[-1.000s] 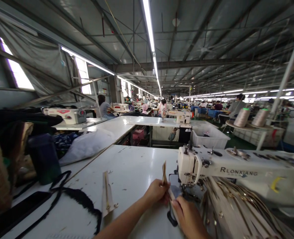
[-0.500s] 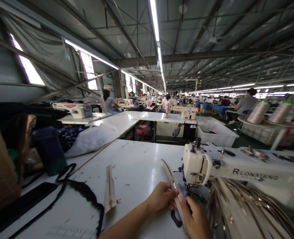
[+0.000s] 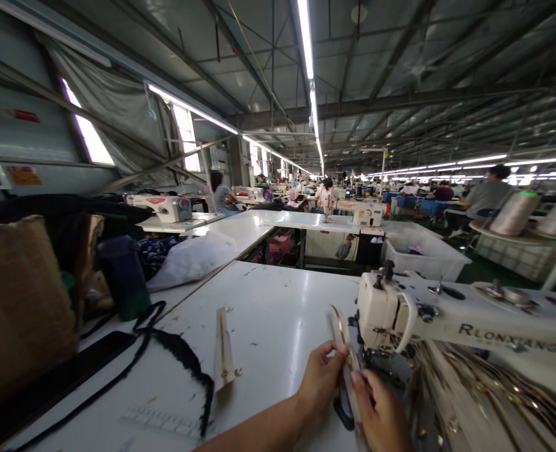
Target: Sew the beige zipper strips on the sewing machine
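Note:
A beige zipper [image 3: 339, 329] with gold teeth stands up between my two hands, in front of the sewing machine head [image 3: 385, 314]. My left hand [image 3: 322, 376] pinches it partway along with thumb and fingers. Lower down, my right hand [image 3: 379, 405] grips the same zipper. Beneath my hands a black loop [image 3: 342, 414] shows, perhaps a tool handle; the rest of it is hidden. A short piece of zipper [image 3: 223, 351] lies flat on the white table [image 3: 263, 326] to the left, with a small metal ring [image 3: 239, 371] beside it.
Many beige zippers [image 3: 475, 395] with gold teeth are heaped under the machine arm at right. A black strap [image 3: 184, 351], a dark purple cup [image 3: 122, 276], a cardboard box [image 3: 24, 289] and a white bag [image 3: 196, 257] are on the left. A white bin [image 3: 428, 251] stands beyond the machine.
The view has turned a little to the left, so everything sits further right. Both hands still hold the zipper, with hardly any change in grip.

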Demonstrator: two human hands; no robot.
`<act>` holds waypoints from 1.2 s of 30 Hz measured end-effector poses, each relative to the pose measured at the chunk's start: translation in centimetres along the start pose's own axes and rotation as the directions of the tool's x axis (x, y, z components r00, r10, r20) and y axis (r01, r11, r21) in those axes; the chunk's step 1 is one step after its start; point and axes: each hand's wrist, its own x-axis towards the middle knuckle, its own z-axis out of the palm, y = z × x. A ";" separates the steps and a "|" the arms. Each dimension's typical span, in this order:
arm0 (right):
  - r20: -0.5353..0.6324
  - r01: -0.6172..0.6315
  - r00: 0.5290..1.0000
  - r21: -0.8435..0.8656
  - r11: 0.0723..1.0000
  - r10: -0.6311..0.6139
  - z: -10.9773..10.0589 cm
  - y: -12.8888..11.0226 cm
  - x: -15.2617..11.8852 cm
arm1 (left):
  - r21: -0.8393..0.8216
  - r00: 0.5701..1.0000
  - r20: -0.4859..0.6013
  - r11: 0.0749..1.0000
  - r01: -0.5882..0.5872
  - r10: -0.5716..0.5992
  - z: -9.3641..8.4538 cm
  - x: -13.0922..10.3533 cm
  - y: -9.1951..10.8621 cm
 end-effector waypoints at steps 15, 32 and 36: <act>0.018 0.048 0.999 -0.062 0.997 -0.047 -0.1 -0.1 -0.1 | -0.043 0.978 0.204 0.998 0.048 -0.038 0.1 -0.2 -0.5; 0.229 0.267 0.944 -0.095 0.959 -0.240 -1.3 -0.9 0.0 | -0.061 0.995 0.054 0.994 0.091 -0.088 0.0 0.5 -0.5; 0.241 0.278 0.939 -0.106 0.955 -0.247 -1.2 -0.8 -0.2 | -0.047 0.998 0.007 0.997 0.064 -0.064 -0.2 1.0 -0.7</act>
